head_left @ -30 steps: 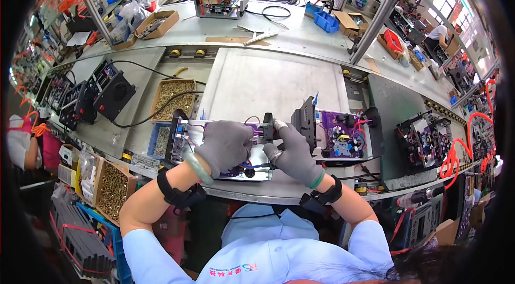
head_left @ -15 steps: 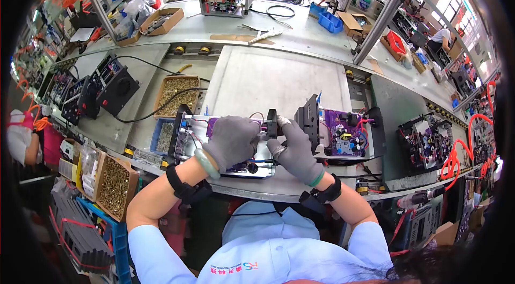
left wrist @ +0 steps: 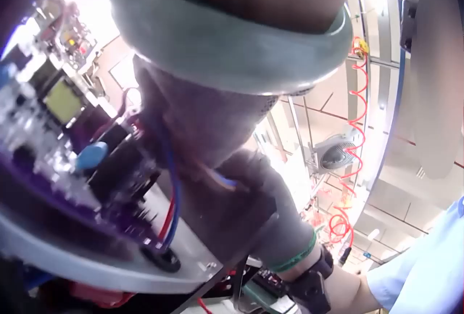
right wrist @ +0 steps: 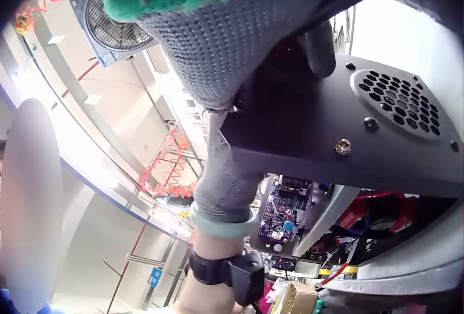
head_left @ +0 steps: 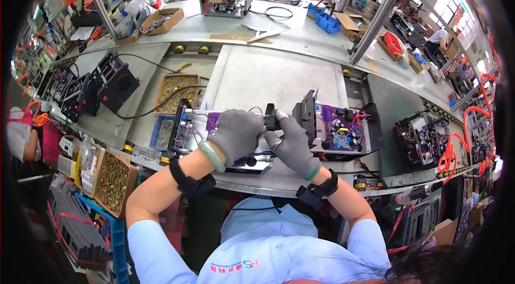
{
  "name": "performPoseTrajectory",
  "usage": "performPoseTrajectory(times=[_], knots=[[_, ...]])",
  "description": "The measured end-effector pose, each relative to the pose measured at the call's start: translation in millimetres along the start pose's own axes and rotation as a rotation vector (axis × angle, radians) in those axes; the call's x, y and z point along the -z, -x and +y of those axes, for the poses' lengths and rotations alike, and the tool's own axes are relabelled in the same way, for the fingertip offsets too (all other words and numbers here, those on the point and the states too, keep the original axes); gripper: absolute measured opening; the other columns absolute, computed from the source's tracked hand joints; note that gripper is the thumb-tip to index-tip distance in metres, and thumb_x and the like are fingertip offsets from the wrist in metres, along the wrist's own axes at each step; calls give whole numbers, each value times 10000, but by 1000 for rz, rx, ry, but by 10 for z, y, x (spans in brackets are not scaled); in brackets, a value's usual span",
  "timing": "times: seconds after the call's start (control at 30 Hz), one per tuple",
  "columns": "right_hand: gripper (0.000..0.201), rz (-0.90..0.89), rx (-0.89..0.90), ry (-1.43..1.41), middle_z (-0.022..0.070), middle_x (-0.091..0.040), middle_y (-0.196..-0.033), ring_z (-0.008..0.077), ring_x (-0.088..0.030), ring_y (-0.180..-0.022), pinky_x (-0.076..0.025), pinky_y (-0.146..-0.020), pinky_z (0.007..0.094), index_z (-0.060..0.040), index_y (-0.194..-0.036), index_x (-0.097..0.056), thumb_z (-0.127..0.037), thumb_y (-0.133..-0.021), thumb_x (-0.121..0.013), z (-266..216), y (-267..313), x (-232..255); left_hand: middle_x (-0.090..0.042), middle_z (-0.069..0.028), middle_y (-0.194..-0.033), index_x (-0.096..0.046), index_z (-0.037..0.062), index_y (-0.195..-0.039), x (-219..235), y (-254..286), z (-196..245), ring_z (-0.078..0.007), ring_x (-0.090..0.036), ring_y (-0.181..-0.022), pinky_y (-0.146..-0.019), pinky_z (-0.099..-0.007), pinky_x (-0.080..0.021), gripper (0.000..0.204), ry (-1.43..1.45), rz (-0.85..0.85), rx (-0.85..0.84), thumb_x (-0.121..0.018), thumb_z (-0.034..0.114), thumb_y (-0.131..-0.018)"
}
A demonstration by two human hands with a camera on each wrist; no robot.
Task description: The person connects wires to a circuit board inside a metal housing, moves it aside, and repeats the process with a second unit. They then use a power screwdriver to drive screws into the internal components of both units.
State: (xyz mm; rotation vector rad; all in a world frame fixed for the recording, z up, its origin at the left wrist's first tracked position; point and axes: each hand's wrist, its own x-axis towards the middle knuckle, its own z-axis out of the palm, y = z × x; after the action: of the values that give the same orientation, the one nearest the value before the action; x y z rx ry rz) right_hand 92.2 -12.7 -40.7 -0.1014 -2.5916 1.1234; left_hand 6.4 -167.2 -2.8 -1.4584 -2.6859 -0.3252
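Long grey surface, conveyor-style, crowded with part-built electronic units. Nearest the person: an open metal chassis carrying a purple circuit board with wiring; a second unit, also with a purple board, sits just to its right. Behind the chassis, a tray of brass screws; at the near left edge, a cardboard box of screws. Both hands gloved in grey knit. Left hand lies over the middle of the chassis, fingers curled down onto the board and wiring; the left wrist view shows blue and red leads running under the palm, but what exactly this grip has closed on I cannot tell. Right hand meets it at the chassis' right end, fingertips pinching a small black part that stands upright at the edge of the board. Judgement on handling: chassis is stiff sheet metal, moderately heavy, best taken by its rim or end plates; board and soldered components are fragile, so avoid pressing on them; leads are soft and will kink or pull free if tugged; the black part is light and rigid, best held by its side faces, knit gloves giving fair friction.
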Motion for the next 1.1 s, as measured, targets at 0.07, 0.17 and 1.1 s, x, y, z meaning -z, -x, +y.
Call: performPoseTrajectory(times=[0.07,0.17,1.1], knots=[[517,-18,23,-15,229,-605,-1114,384,-642,-963,-524,-811,432,39,-1271,-521,-268,-876,-653,40,37,15,-684,-126,-797,-692,55,-790,117,69,33,-299,-698,-780,-694,-417,-554,102,-68,-77,18,-659,142,-750],[434,22,196,-46,233,-594,-1188,406,-622,-1009,-515,-848,441,38,-1259,-538,-169,-887,-622,-190,131,288,-661,-141,-830,-663,59,-889,449,233,170,-324,-667,-780,-702,-458,-500,105,-122,-133,73,-643,139,-825],[555,-39,8,23,251,-579,-1191,396,-635,-1004,-526,-857,422,75,-1320,-459,-192,-865,-632,-66,89,32,-611,-92,-711,-652,81,-739,-42,52,-107,-295,-624,-693,-611,-422,-495,71,-29,227,-124,-692,131,-706]])
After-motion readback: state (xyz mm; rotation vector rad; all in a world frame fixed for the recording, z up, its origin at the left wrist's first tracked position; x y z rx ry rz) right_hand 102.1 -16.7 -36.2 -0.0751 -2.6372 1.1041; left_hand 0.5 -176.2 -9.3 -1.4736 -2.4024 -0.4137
